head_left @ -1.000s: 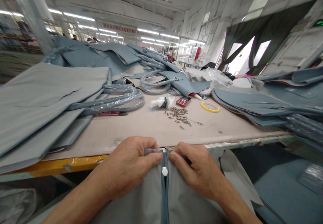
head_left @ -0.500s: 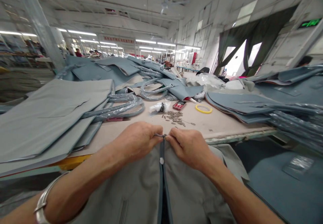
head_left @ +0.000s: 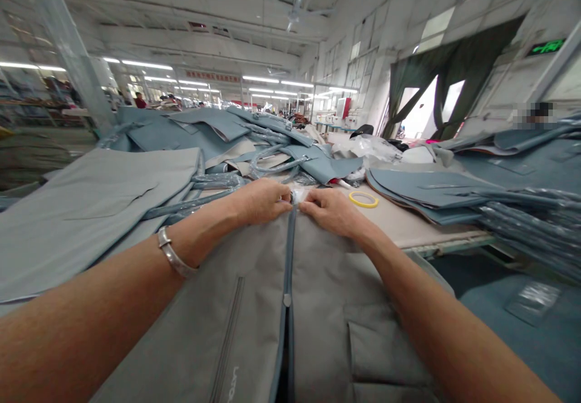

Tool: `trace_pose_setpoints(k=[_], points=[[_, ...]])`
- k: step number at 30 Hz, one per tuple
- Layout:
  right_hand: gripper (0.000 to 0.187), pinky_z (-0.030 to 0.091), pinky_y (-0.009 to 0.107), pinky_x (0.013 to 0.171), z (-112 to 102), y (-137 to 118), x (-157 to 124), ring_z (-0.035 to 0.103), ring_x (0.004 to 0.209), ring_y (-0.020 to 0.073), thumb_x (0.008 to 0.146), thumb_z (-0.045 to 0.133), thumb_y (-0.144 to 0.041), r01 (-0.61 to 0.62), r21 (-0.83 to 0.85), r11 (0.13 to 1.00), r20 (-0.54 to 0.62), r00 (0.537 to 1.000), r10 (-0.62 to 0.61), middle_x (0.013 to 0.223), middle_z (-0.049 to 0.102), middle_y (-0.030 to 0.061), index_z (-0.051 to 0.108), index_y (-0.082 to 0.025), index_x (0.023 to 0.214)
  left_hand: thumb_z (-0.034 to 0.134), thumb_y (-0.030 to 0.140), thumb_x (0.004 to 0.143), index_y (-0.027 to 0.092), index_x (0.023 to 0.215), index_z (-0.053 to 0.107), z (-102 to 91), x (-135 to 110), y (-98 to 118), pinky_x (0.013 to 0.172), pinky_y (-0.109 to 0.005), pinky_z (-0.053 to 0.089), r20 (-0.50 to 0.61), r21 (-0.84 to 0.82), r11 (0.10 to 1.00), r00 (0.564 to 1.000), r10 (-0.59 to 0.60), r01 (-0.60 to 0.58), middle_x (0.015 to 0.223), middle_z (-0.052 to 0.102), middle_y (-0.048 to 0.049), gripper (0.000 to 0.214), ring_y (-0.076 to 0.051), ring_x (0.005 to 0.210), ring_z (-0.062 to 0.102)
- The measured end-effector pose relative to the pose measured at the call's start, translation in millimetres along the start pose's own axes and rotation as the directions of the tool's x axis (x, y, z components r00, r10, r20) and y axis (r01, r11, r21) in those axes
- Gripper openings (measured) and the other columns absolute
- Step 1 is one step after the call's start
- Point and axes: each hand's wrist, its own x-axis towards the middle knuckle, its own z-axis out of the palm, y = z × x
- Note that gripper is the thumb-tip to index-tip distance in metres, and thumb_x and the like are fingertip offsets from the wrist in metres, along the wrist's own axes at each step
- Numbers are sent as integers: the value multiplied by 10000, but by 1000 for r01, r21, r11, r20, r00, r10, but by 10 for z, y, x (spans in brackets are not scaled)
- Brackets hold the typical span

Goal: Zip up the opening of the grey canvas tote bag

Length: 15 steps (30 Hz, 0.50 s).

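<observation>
A grey fabric bag (head_left: pixel 327 288) hangs before me, with blue-trimmed edges meeting along its middle. Farther down the seam they part into a dark slit. My left hand (head_left: pixel 261 202) is closed in a pinch at the top end of the seam. Just to its right, my right hand (head_left: pixel 331 209) pinches the same end, and the fingertips are a small gap apart. What lies right between the fingertips is partly hidden. A small whitish round piece (head_left: pixel 287 299) sits on the seam below. Printed letters (head_left: pixel 233 385) and a long strip (head_left: pixel 229 330) show on the left panel.
Stacked grey panels (head_left: pixel 91 191) lie at left on the table (head_left: pixel 420 224). Blue pieces (head_left: pixel 422 188) with plastic-wrapped handles are piled at right, and more blue pieces (head_left: pixel 195 134) at the back. A yellow tape roll (head_left: pixel 363 199) lies beyond my right hand.
Both hands have moved up and away from me, lifting the bag's top end with them. The bag now covers the small metal parts and the red box on the table.
</observation>
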Motion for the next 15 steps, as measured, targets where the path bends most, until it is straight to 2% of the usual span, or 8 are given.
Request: trace_pose_setpoints(k=[2, 4, 7, 9, 10, 12, 15], points=[[255, 270, 240, 580, 10, 3, -70, 485, 653, 121, 884, 558, -342, 1, 59, 998, 25, 1000, -2, 682, 578, -10, 622, -141, 741, 599, 424, 779, 147, 890, 710, 52, -45, -54, 596, -253, 313, 32, -62, 997, 998, -45, 47, 677, 603, -9, 319, -172, 653, 513], [268, 285, 226, 568, 12, -4, -119, 472, 645, 117, 855, 592, -390, 10, 139, 990, 121, 992, -27, 674, 548, -27, 641, -139, 776, 650, 505, 712, 155, 878, 724, 72, -78, -91, 562, -240, 331, 97, -141, 987, 993, -61, 74, 661, 612, 3, 394, -171, 634, 529], [281, 308, 207, 530, -9, -26, -145, 437, 586, 103, 813, 633, -417, -13, 247, 969, 309, 949, -66, 627, 496, -47, 676, -141, 795, 640, 483, 687, 156, 811, 736, 55, -113, -76, 525, -224, 336, 130, -250, 965, 990, -51, 82, 635, 606, 11, 362, -155, 613, 526], [285, 306, 208, 509, -60, -57, -151, 418, 551, 101, 794, 649, -419, -38, 251, 967, 354, 934, -55, 590, 476, -46, 690, -139, 761, 633, 449, 682, 149, 795, 739, 18, -134, -28, 525, -217, 338, 110, -300, 952, 993, -35, 66, 630, 602, 13, 338, -145, 610, 514], [277, 309, 212, 515, -100, -82, -160, 429, 560, 106, 788, 656, -412, -46, 237, 971, 340, 940, -38, 600, 494, -38, 702, -140, 771, 636, 435, 677, 144, 796, 740, -4, -146, -2, 524, -216, 336, 99, -315, 947, 995, -30, 60, 616, 592, 15, 331, -140, 601, 503], [275, 348, 228, 585, -196, -150, -206, 504, 664, 139, 777, 672, -380, -19, 170, 985, 227, 974, -21, 726, 591, -2, 731, -151, 917, 643, 408, 667, 137, 793, 741, -44, -170, 42, 514, -215, 322, 81, -334, 941, 996, -24, 50, 574, 558, 24, 314, -129, 571, 467], [478, 394, 271, 752, -305, -250, -333, 578, 898, 201, 781, 689, -371, 39, 58, 998, 36, 998, -41, 1024, 670, 54, 652, -203, 1227, 649, 374, 666, 143, 776, 739, -67, -206, 78, 518, -211, 311, 56, -364, 931, 998, -6, 26, 561, 536, 32, 271, -123, 572, 445]])
